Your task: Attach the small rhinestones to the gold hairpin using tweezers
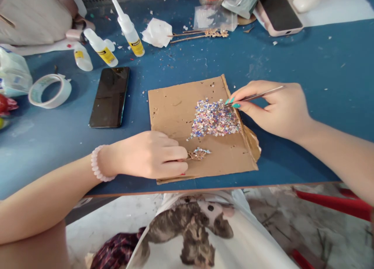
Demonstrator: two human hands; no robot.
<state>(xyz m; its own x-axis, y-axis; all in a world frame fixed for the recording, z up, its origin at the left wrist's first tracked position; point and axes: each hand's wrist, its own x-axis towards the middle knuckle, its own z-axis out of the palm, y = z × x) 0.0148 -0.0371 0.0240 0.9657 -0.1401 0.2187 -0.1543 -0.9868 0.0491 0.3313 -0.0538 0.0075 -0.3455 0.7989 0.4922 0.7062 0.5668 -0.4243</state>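
My left hand [154,154] is closed on a gold-coloured metal hair ornament [198,153] set with small pale stones, held low over the cardboard sheet [172,105]. Its stem is hidden inside my fingers. In my right hand [277,107] a thin pair of metal tweezers [258,95] is pinched between thumb and fingers. The tips reach down to the upper right edge of a pile of small multicoloured rhinestones [214,119]. That pile is spread over the right half of the cardboard.
A black phone [109,97] and a tape roll [50,91] lie to the left. Glue bottles [130,29] stand behind them. Further back are gold-coloured stems [198,35], a plastic bag [215,18] and a second phone [279,13]. The table's front edge [216,186] runs just before the cardboard.
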